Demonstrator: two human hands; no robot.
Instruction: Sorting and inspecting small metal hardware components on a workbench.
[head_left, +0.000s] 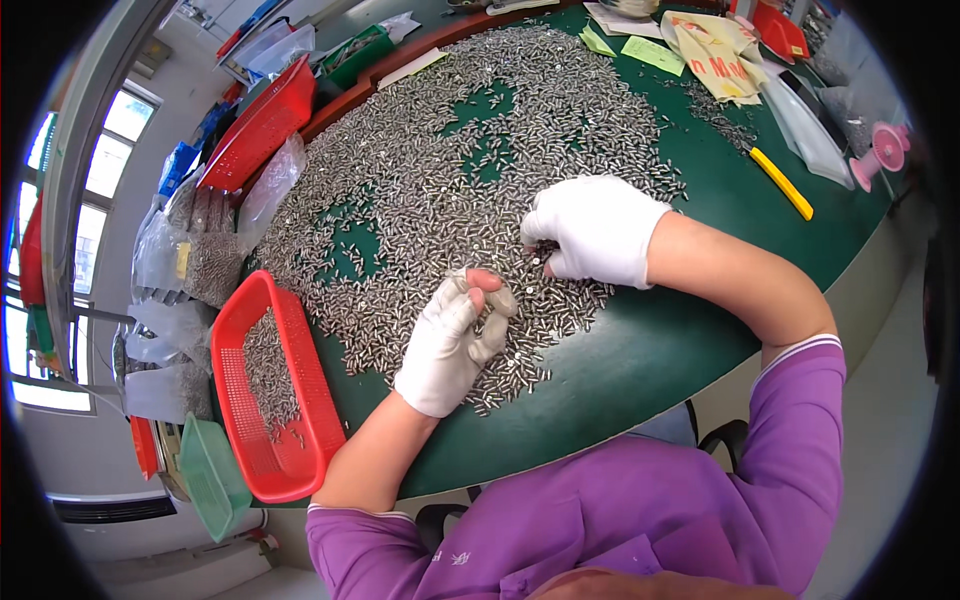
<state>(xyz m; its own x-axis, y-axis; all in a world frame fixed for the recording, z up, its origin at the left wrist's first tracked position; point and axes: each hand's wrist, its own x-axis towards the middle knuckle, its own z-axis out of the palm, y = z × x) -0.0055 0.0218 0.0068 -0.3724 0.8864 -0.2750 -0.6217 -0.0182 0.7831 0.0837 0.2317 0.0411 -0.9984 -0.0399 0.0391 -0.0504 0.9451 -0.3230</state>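
Observation:
A broad, thin heap of small silvery metal pins (430, 190) covers much of the green tabletop (620, 345). My left hand (455, 340), in a white glove with bare fingertips, is held over the near part of the heap. Its fingers are curled in toward the thumb, and whatever they may hold is too small to make out. To its right, my right hand (600, 230), gloved in white too, is bent down to the pins. Dark-looking pins show between its thumb and curled fingers, partly hidden by the hand.
A red plastic basket (325, 430) with more pins stands by my left forearm, a green basket (215, 485) beyond it. Bagged pins (215, 265) and another red basket (265, 125) line the left side. Yellow-handled pliers (780, 182), a yellow bag (710, 55) and a pink fan (880, 153) are at right.

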